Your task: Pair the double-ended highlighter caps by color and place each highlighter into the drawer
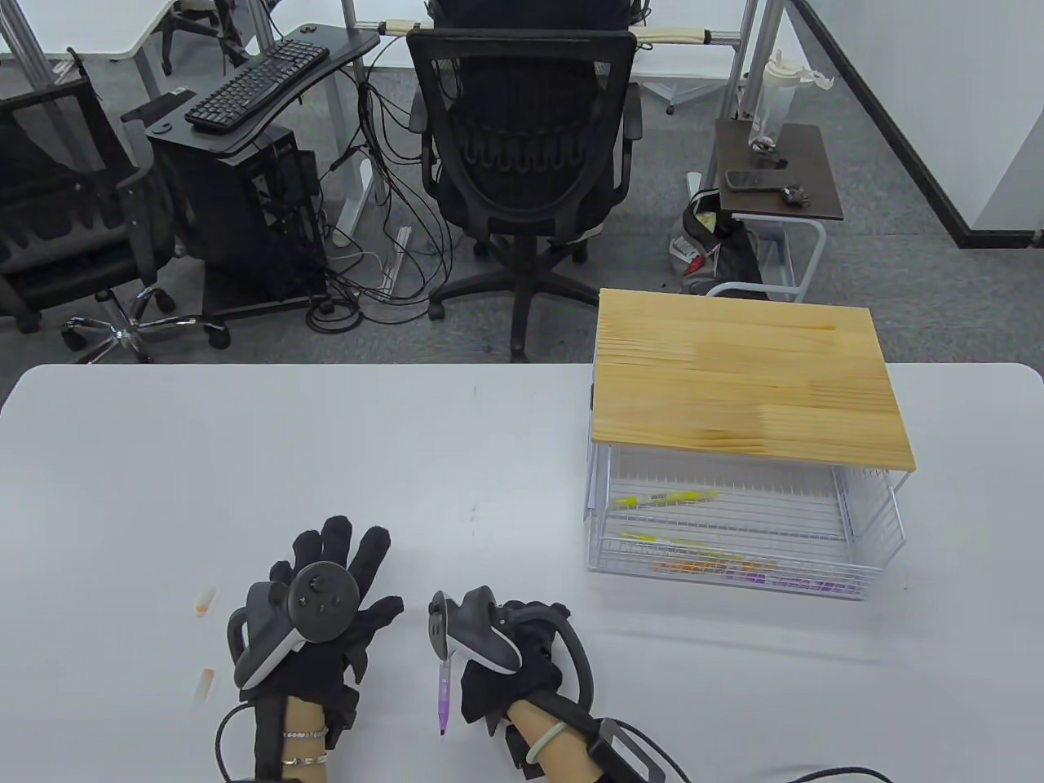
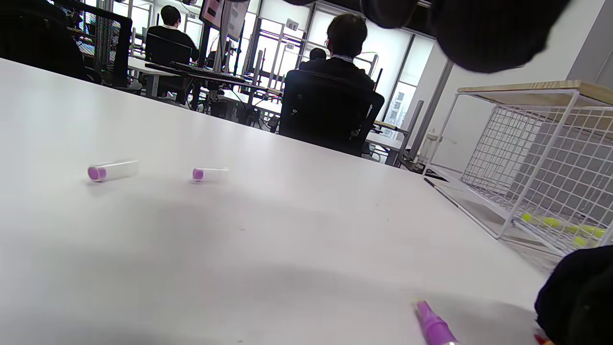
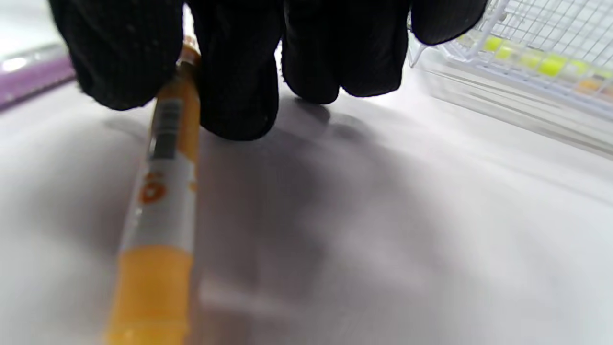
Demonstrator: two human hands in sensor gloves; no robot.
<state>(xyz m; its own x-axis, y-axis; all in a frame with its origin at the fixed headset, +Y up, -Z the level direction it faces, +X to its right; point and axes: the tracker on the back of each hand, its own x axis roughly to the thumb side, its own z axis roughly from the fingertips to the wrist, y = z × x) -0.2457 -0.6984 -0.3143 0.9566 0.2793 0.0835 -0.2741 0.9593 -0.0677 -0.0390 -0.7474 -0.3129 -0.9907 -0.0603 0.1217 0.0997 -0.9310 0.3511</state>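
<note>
Plainly the right hand (image 1: pixel 522 652) pinches an orange highlighter (image 3: pixel 160 215) near the table's (image 1: pixel 245 457) front edge; the left hand (image 1: pixel 326 603) lies flat. Two caps (image 1: pixel 204 601) toward the left edge could get mismatched with the purple highlighter (image 1: pixel 444 693).

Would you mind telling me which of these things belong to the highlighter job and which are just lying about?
Job:
orange highlighter
purple highlighter
loose caps
wire drawer
yellow highlighter already in it

Lying about:
office chair
keyboard
phone
bottle
</note>
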